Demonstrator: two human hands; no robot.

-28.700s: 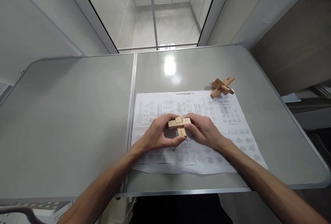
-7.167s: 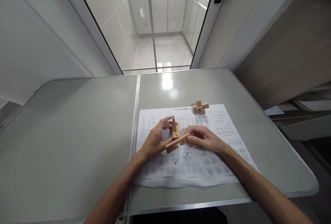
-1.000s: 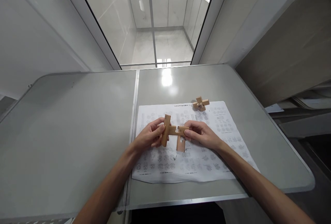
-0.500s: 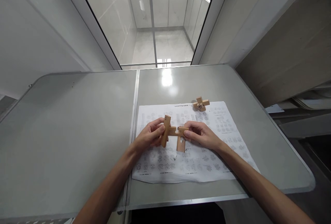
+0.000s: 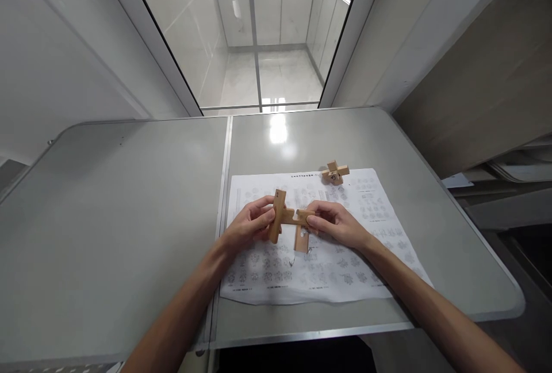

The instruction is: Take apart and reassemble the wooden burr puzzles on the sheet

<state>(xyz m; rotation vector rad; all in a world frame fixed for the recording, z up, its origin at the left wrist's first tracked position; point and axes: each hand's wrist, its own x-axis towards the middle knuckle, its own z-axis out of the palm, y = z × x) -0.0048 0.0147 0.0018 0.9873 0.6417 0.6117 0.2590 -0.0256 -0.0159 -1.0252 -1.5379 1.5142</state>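
Observation:
My left hand (image 5: 255, 219) is closed on an upright wooden puzzle piece (image 5: 278, 216) with a small mark near its top end. My right hand (image 5: 334, 222) pinches the right end of a notched wooden puzzle piece (image 5: 297, 220) that lies crosswise. The two pieces meet beside my left fingers; whether they interlock there is hidden. Below the notched piece, a loose wooden piece (image 5: 301, 239) rests on a printed instruction sheet (image 5: 340, 289). Toward the sheet's far edge stands a small cross-shaped wooden puzzle (image 5: 334, 173) with a mark on its front.
The sheet lies on a grey table (image 5: 142, 218) with a metal seam (image 5: 223, 189) left of the sheet. A glass door (image 5: 276, 74) stands past the table's far edge. Papers on a shelf (image 5: 524, 166) sit at the right.
The upright piece in my left hand has shifted slightly upward and tilted a little. My right hand is nearly still, and the loose piece and cross-shaped puzzle stay where they were.

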